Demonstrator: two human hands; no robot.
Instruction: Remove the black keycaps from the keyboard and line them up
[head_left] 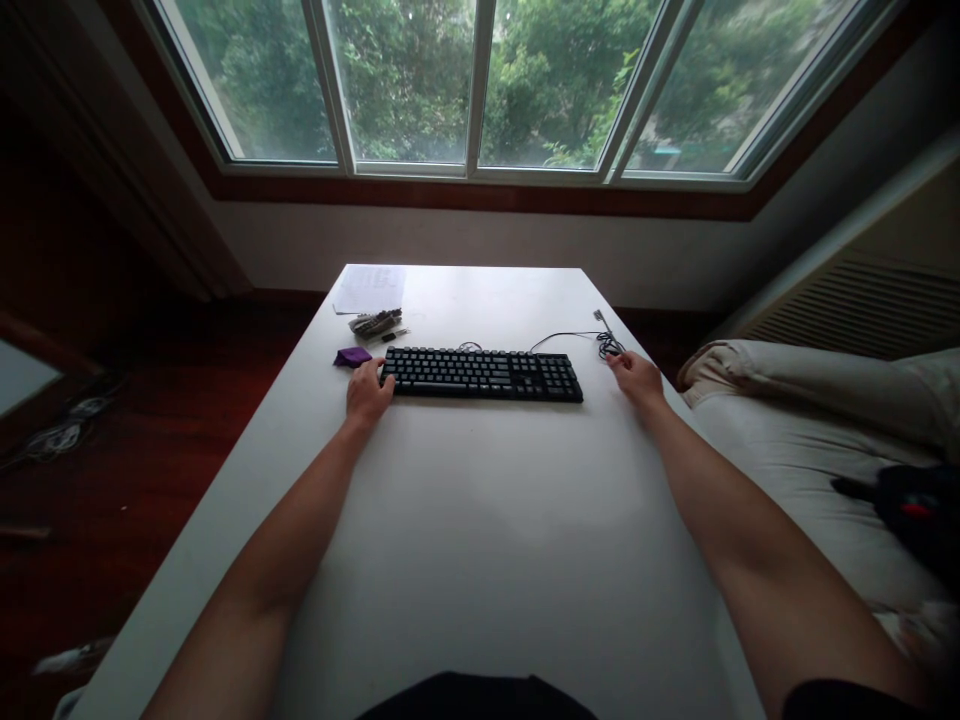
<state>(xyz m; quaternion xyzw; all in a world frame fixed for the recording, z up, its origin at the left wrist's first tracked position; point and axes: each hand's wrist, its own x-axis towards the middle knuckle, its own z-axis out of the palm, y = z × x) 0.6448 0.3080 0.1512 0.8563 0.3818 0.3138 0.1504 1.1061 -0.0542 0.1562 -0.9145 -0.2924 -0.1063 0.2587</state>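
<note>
A black keyboard [484,373] lies across the far middle of the white table [480,520]. My left hand [368,389] rests at the keyboard's left end, fingers curled against its corner. My right hand [636,377] is off the keyboard's right end, fingers pinched on the black cable [600,340] that runs from the keyboard. A purple cloth [352,356] lies just left of my left hand.
A small bag of dark parts [375,323] and a sheet of paper [370,288] lie at the table's far left. A bed with pale bedding [810,420] stands to the right, with a dark object [911,510] on it. Windows [480,85] face the table.
</note>
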